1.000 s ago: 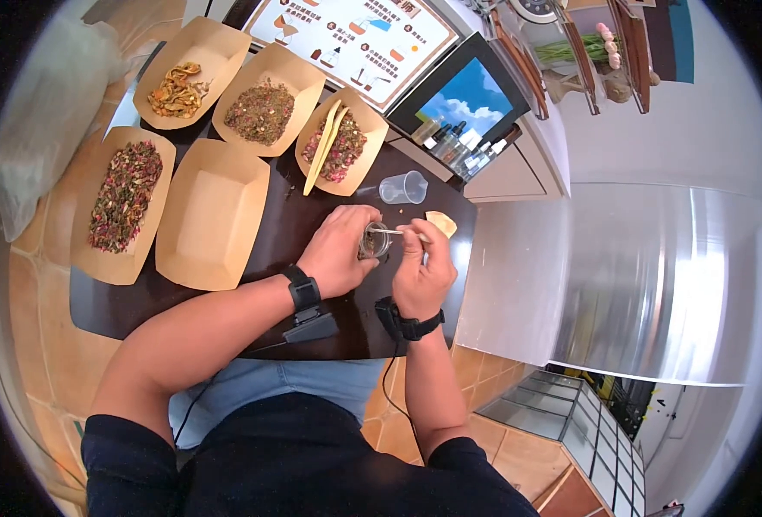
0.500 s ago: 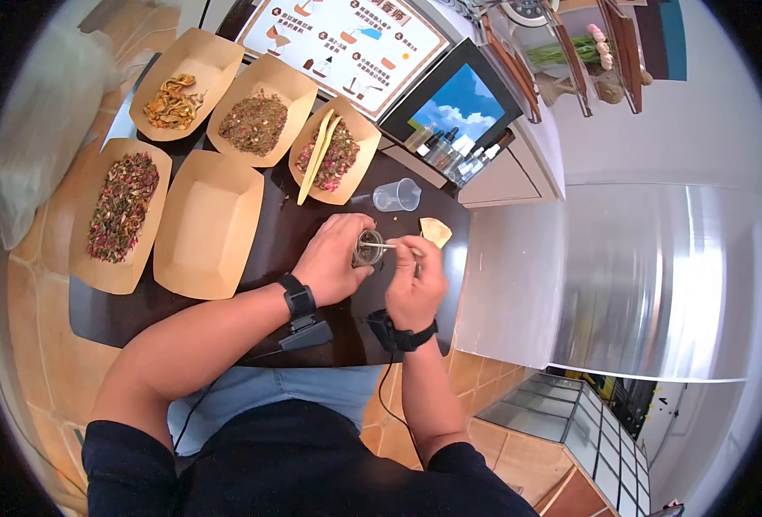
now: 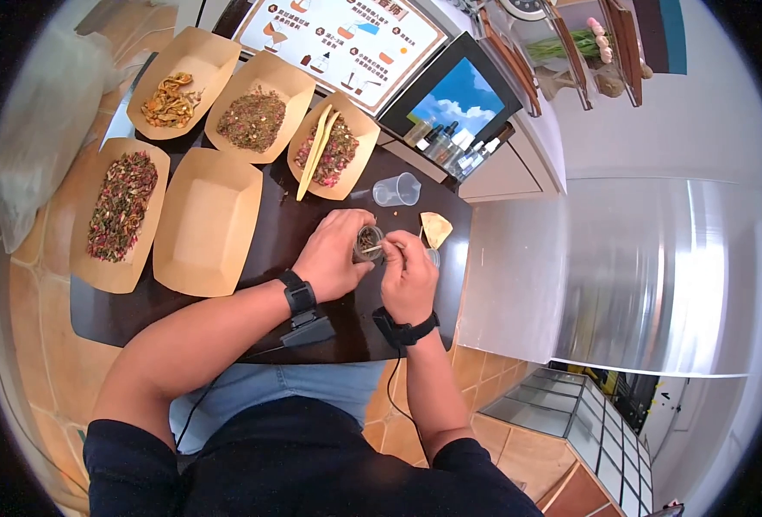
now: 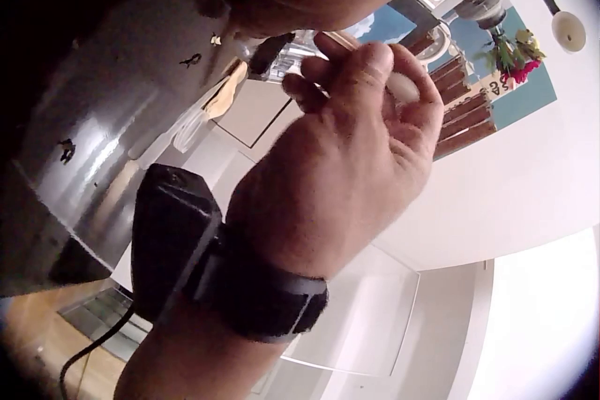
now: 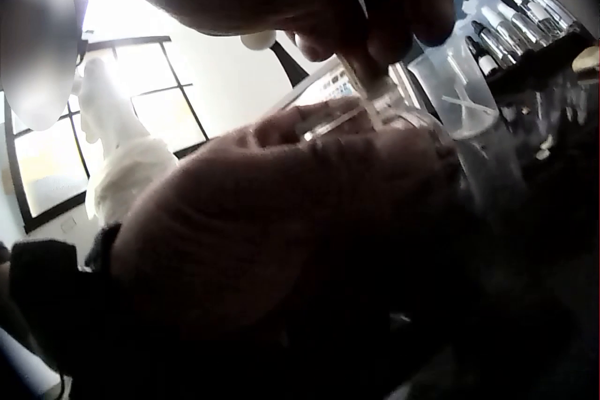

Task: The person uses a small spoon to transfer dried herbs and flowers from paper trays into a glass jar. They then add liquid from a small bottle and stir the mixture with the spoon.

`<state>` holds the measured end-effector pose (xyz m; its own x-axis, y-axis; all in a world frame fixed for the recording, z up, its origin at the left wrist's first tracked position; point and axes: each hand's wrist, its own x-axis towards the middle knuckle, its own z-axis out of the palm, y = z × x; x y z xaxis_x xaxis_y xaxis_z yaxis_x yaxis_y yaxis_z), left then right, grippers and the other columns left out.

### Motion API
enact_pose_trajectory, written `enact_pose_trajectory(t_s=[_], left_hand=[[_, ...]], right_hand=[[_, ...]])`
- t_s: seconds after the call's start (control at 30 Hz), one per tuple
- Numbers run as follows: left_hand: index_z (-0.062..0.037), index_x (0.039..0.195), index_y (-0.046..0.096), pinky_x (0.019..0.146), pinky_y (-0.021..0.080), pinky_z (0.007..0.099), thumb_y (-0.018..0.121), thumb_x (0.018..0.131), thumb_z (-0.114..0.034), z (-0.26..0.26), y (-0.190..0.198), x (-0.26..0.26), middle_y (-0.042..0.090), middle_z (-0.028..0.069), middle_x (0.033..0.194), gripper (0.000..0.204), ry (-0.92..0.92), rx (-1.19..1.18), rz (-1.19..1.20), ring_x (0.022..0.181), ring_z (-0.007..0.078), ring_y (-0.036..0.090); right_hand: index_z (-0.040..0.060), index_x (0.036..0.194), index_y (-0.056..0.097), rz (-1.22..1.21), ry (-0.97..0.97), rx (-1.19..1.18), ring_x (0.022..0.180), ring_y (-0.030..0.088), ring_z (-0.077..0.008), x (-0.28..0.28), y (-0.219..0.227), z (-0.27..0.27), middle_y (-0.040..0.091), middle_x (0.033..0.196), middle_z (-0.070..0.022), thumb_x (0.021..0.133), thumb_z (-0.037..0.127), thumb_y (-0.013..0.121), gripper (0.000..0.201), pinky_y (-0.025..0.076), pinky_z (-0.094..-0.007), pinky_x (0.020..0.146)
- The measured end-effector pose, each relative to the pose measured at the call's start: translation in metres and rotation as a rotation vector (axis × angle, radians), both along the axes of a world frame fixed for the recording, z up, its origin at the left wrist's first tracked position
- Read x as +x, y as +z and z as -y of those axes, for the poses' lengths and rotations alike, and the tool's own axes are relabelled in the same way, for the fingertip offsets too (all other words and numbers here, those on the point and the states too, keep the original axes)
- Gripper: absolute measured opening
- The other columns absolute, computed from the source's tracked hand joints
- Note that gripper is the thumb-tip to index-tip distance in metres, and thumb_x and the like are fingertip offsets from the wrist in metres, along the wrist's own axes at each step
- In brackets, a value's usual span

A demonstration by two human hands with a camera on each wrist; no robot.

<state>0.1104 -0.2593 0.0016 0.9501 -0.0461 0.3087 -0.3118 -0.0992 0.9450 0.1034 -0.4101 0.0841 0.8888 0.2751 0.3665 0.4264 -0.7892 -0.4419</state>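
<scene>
My left hand [image 3: 329, 258] grips a small clear glass jar [image 3: 367, 244] near the front of the dark table, its mouth facing up. Dark bits show inside. Just right of it, my right hand [image 3: 409, 280] pinches a thin pale stick [image 3: 373, 249], whose lower end reaches into the jar. In the left wrist view a pale rounded piece [image 4: 403, 89] shows among the right hand's fingers. The right wrist view is dark, with the stick [image 5: 361, 81] slanting down to the jar's rim behind the left hand.
Beyond the jar stands a clear plastic measuring cup [image 3: 396, 189]. A tan fan-shaped piece [image 3: 436, 229] lies to its right. Paper trays of dried petals [image 3: 124, 207] and one bare tray [image 3: 207, 222] fill the left. Yellow tongs [image 3: 316, 159] rest across another tray. Dropper bottles [image 3: 450, 146] stand behind.
My right hand has come closer to the jar, and the stick now tilts more steeply into it. The left hand keeps its grip on the jar.
</scene>
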Motion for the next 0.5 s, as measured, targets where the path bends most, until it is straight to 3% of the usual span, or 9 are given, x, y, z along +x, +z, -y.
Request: enact_pose_trajectory(t_s=[0.13,0.27,0.37,0.5], left_hand=[[-0.0026,0.129,0.058,0.111,0.049,0.0483,0.088,0.071,0.0,-0.003,-0.001,-0.001,0.065,0.0176,0.127,0.065,-0.005,-0.008,-0.011,0.127,0.0412,0.059],[-0.0025,0.128,0.058,0.111,0.049,0.0482,0.088,0.071,-0.001,0.0,0.001,0.0,0.065,0.018,0.127,0.064,0.007,-0.008,-0.006,0.128,0.0414,0.059],[-0.0028,0.13,0.058,0.111,0.05,0.0473,0.089,0.07,-0.002,-0.003,0.0,0.0,0.065,0.0173,0.13,0.068,-0.005,0.009,0.006,0.13,0.0408,0.06],[-0.003,0.131,0.058,0.111,0.05,0.0474,0.089,0.071,-0.003,-0.001,-0.001,0.0,0.065,0.0174,0.13,0.068,-0.009,0.015,-0.007,0.13,0.0408,0.06]], right_hand=[[0.0014,0.107,0.069,0.096,-0.079,0.049,0.084,0.07,-0.0385,-0.001,0.004,-0.004,0.069,0.093,-0.0185,0.1,0.0,0.068,0.007,0.055,-0.0445,0.074],[0.0007,0.109,0.071,0.018,0.015,-0.048,0.084,0.071,-0.0392,0.005,0.002,-0.001,0.072,0.096,-0.0196,0.098,-0.001,0.069,0.011,0.056,-0.046,0.074],[-0.0003,0.111,0.071,-0.024,-0.1,0.109,0.092,0.075,-0.0386,0.004,0.001,-0.001,0.075,0.104,-0.021,0.099,0.0,0.069,0.013,0.059,-0.0423,0.08],[-0.0001,0.109,0.072,-0.037,-0.019,0.043,0.088,0.075,-0.0365,0.011,0.003,-0.006,0.076,0.1,-0.0189,0.1,0.003,0.071,0.01,0.059,-0.0406,0.077]])
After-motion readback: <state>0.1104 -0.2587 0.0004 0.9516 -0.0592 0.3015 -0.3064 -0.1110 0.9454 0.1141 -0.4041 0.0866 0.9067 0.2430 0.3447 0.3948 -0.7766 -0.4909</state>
